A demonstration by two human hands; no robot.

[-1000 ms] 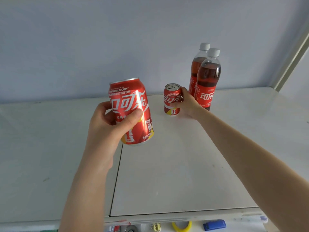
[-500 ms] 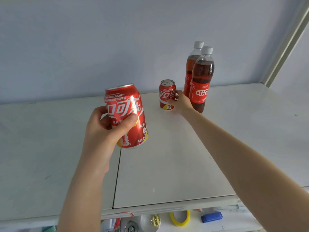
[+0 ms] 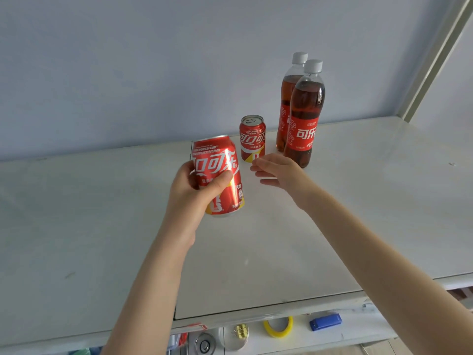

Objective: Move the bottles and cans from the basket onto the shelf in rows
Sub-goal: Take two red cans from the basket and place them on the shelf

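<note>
My left hand (image 3: 197,192) grips a red cola can (image 3: 220,172) and holds it slightly tilted above the white shelf (image 3: 256,252). A second red can (image 3: 252,138) stands upright on the shelf near the back. My right hand (image 3: 279,171) hovers just in front of that can with its fingers spread, holding nothing. Two cola bottles with white caps stand to the can's right: the front bottle (image 3: 304,116) partly hides the rear bottle (image 3: 288,98). The basket is out of view.
A pale wall rises behind the shelf, and a grey upright (image 3: 435,55) stands at the back right corner. On a lower level below the front edge lie a yellow tape roll (image 3: 279,326), a blue object (image 3: 325,321) and small metal parts.
My right hand has let go of the standing can and drawn back a little with its fingers spread. My left hand has carried its can to the right, nearer the standing can.
</note>
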